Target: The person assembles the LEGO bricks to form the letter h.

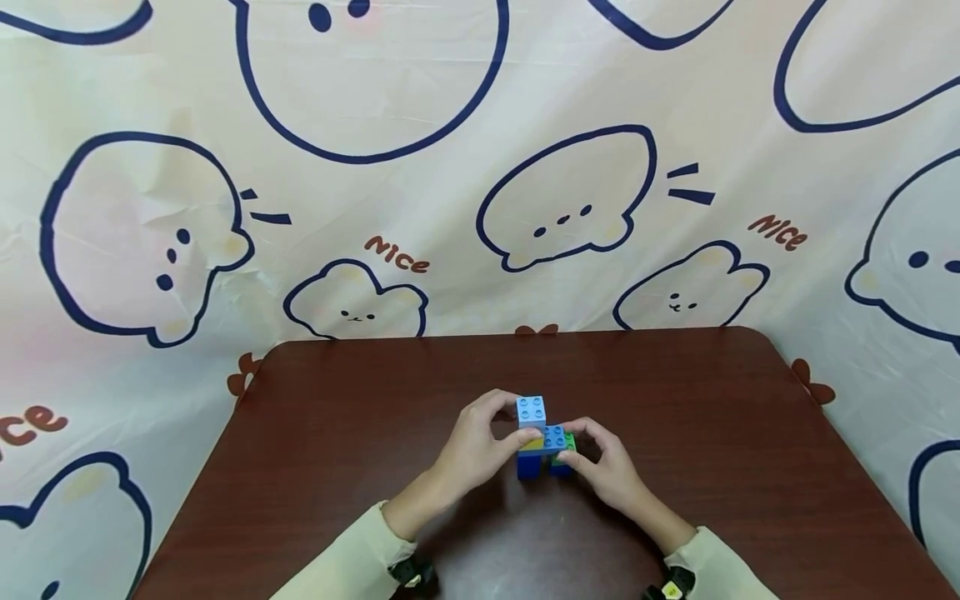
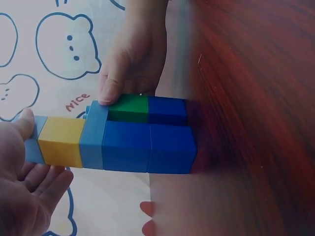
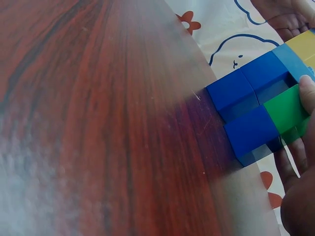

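Observation:
A small structure of toy building bricks stands on the table in front of me. Its left side stacks two dark blue bricks (image 2: 127, 147), a long light blue brick (image 1: 555, 438), a yellow brick (image 2: 61, 142) and a light blue brick (image 1: 531, 408) on top. Under the long brick's right end are a green brick (image 2: 129, 108) and a dark blue brick (image 3: 252, 132). My left hand (image 1: 474, 443) pinches the upper stack between thumb and fingers. From the right, my right hand (image 1: 611, 473) grips the structure around the green brick, its thumb near the long brick's edge.
The dark brown wooden table (image 1: 360, 400) has a glossy surface and rounded far corners. Behind and beside it hangs a pale cloth (image 1: 450, 208) printed with cartoon animals. Both sleeves (image 1: 352, 558) end at wrists wearing small black devices.

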`<state>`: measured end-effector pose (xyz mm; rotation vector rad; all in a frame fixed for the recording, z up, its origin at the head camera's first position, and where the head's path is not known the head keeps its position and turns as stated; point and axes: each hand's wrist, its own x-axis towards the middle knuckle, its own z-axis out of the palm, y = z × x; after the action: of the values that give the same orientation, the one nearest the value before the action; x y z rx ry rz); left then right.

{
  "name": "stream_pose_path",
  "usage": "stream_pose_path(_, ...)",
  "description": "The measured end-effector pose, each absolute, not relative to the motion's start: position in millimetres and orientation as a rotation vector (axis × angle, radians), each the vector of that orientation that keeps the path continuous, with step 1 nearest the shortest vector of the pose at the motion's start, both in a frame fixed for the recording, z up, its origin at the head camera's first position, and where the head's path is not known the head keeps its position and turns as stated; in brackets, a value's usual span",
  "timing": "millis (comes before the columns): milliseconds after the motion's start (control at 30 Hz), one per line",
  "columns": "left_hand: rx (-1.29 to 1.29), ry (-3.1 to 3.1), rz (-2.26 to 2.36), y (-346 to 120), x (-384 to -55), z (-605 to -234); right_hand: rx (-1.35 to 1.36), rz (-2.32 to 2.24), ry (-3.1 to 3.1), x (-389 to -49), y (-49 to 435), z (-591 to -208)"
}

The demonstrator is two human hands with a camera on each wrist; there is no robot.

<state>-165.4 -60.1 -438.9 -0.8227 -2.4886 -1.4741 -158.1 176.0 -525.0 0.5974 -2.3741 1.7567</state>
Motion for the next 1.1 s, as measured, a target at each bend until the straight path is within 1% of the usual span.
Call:
stream_pose_path(267, -0.856, -2.484, -1.506, -61.5, -169.2, -436.6, 0.593, 1.663, -2.445, -158.3, 175.8, -521.2)
stream_pose_path(567, -0.913, -2.556, -1.519, -64.5, -175.0, -434.9, 0.648, 1.597, -2.506, -159.0, 181.6, -513.5)
stream_pose_path(733, -0.920, -2.634, -1.440, -69.9, -173.1, -430.9, 0.676, 1.488, -2.559, -159.2, 181.8, -509.4)
stream_pose_path(933, -0.927, -2.720, -1.318, -89.1, -171.8, -426.2, 0.694, 1.381, -2.642, -154.4, 185.4, -498.7)
stream_pose_path(1100, -0.888, -2.738, -1.211, -118.4, -180.0, -420.6, 0.704, 1.264, -2.662, -158.7, 204.0, -488.1)
